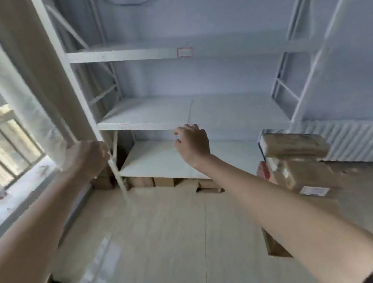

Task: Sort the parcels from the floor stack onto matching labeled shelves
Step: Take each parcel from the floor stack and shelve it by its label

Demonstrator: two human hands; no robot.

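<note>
White metal shelves (149, 115) stood bare; no parcel placed yet, by the look. Brown parcels (294, 157) sat stacked on floor, right. Left hand (87, 159) gripped the near-left upright (115, 166); right hand (192, 143) hovered loosely curled, holding nothing, at the middle shelf's edge.

Pale blue wall (207, 14), light wood floor (164, 229), daylit window (11, 150), white radiator (354, 141)

- We face the shelves (186, 113), standing on the floor (164, 224).
- Parcels (294, 157) are stacked on the floor, right of them.
- A window (6, 137) lies to our left.
- Boxes (164, 182) sit under the lowest shelf.
</note>
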